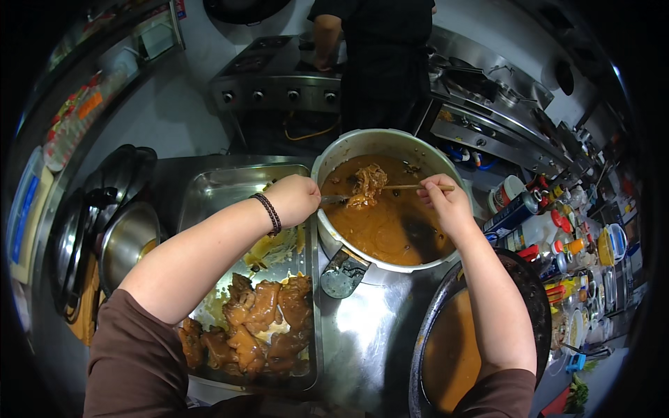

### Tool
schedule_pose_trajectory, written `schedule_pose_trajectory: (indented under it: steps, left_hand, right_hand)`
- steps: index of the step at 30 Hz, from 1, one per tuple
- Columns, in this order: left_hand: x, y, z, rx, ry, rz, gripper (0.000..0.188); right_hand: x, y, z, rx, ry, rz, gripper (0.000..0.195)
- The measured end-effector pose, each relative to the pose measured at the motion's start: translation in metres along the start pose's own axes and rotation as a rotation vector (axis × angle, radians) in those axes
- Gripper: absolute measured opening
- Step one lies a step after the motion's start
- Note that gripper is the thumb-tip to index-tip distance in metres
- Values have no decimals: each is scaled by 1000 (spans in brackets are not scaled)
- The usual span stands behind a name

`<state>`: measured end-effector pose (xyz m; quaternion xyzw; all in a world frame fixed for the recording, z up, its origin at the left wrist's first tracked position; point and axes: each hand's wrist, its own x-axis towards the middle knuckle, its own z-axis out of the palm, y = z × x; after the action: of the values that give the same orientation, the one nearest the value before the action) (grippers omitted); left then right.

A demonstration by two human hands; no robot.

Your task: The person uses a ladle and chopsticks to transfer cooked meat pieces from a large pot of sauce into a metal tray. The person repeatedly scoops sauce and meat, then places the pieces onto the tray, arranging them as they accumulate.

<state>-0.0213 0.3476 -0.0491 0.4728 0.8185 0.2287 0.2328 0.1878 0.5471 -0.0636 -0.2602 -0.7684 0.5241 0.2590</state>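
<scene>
My left hand (295, 199), with a beaded bracelet on its wrist, reaches over the near-left rim of a large metal pot (389, 269). It grips a metal utensil (334, 199); its exact kind is hard to tell. From the right, my right hand (443, 196) holds wooden chopsticks (407, 186) pointing inward. Where the two tools meet, a ragged piece of cooked meat (370, 183) shows above the brown broth (387, 230). To the left lies a steel tray (315, 334), with several glossy braised meat pieces (264, 308) at its near end and yellowish residue farther up.
A dark-rimmed wok (418, 360) of brown liquid stands under my right forearm. Steel bowls (123, 240) are at the left. Sauce bottles (528, 209) crowd the right side. Another person (387, 62) stands beside a stove (277, 91) beyond the pot, whose handle (342, 277) juts towards me.
</scene>
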Motion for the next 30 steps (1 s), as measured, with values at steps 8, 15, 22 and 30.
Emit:
schedule_pose_trajectory:
  steps: [8, 15, 22, 30]
  left_hand:
    - [-16, -1, 13, 189, 158, 211, 16]
    - [-37, 11, 15, 510, 240, 451, 9]
    - [-48, 11, 17, 561, 315, 513, 6]
    - [-56, 17, 9, 592, 429, 645, 10]
  right_hand:
    - [-8, -1, 10, -108, 11, -79, 15]
    - [-33, -6, 30, -390, 68, -328, 13]
    - [-42, -17, 26, -570, 179, -538, 12]
    - [-46, -29, 16, -572, 215, -587, 13]
